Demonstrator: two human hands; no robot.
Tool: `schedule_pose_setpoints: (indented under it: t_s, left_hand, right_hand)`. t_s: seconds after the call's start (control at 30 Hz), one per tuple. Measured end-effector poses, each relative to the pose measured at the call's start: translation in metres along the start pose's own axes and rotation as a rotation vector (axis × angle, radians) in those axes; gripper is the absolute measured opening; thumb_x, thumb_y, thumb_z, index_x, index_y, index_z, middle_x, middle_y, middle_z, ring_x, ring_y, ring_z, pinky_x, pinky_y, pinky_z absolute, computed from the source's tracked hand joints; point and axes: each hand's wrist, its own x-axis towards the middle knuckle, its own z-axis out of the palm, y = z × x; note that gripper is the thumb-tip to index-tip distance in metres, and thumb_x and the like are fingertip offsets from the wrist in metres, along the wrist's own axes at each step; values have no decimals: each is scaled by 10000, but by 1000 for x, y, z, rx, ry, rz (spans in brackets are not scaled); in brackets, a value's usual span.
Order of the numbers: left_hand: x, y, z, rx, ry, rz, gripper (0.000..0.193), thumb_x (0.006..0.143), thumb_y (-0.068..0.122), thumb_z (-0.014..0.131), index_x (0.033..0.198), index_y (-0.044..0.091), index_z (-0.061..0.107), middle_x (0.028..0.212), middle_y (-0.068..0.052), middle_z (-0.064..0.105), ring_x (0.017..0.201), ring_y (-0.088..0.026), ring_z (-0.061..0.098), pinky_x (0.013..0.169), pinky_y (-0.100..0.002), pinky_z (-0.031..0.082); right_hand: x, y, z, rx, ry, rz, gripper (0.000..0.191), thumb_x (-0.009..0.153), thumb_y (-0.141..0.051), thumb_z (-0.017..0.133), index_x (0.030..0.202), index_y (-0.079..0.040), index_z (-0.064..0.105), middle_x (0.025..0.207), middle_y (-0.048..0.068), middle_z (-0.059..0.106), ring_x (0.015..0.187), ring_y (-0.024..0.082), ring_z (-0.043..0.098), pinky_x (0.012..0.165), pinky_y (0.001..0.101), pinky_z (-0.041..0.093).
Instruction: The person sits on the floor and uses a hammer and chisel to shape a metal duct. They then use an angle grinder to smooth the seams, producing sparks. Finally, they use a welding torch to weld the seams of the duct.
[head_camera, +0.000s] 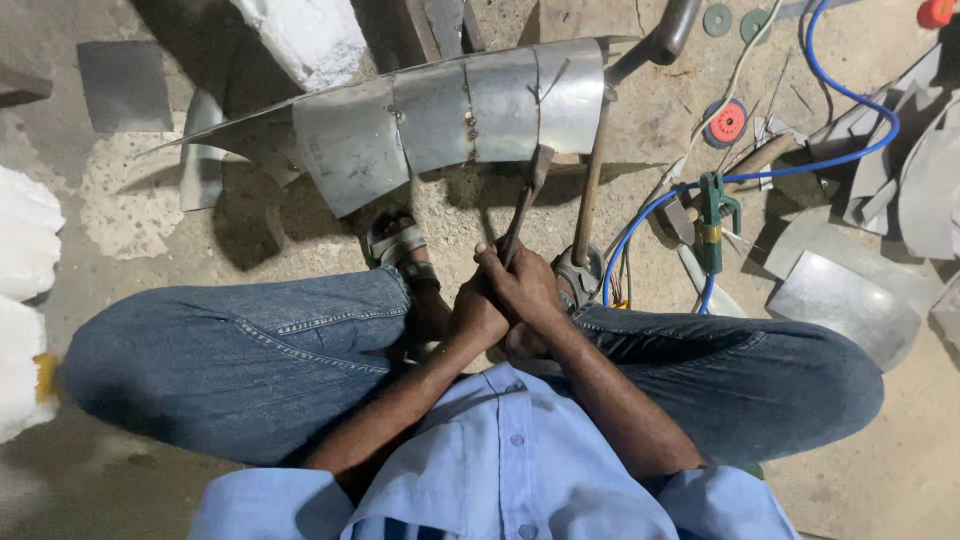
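floor (150, 200) is bare concrete, everything sits straight on it. person is seated cross-legged on it in jeans and a blue shirt, sandalled feet out front.

biggest workpiece: curved sheet metal piece (440, 120), several panels joined along seams, lying just ahead of the feet, convex side up, within arm's reach. a pipe (670, 30) sticks out past its right end, looks like it props that end, can't confirm.

loose metal offcuts (850, 300) spread on the right, near but apart from the main piece. white foam blocks (25, 240) at far left, out of the way.

blue hose (850, 100) loops across the right side down to a green clamp-like fitting (712, 215). red disc (727, 122) lies further up.

wooden handle (590, 190) leans from near the right foot up to the sheet's lower edge, head hidden.

hands meet in the lap, between the knees. left hand (475, 315) and right hand (525, 290) overlap, fingers of both closed around the low end of a hammer (528, 195), which angles up toward the sheet's lower edge. two-handed grip low on the shaft reads as steadying it; which hand carries the load is unclear.
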Motion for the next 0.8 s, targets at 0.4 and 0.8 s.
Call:
schedule_pose_setpoints:
  t_s: [0.4, 0.8]
  left_hand:
    - [2, -3, -142, -1279, 437, -22, 747, 895, 491, 717, 1429, 81, 396, 1244, -156, 709, 1127, -278, 698, 988, -447, 594]
    - [37, -27, -148, -1321, 546, -80, 559, 843, 453, 812, 1215, 75, 636, 979, -67, 687, 906, -193, 736, 740, -338, 599]
  right_hand:
    - [-2, -20, -28, 100, -69, 152, 446, 985, -511, 571, 1009, -75, 664, 747, 54, 780, 669, 190, 760, 662, 387, 591]
    - [-8, 3, -43, 142, 24, -73, 495, 992, -255, 580, 1439, -75, 471, 1000, 213, 718, 919, 334, 709, 831, 458, 541]
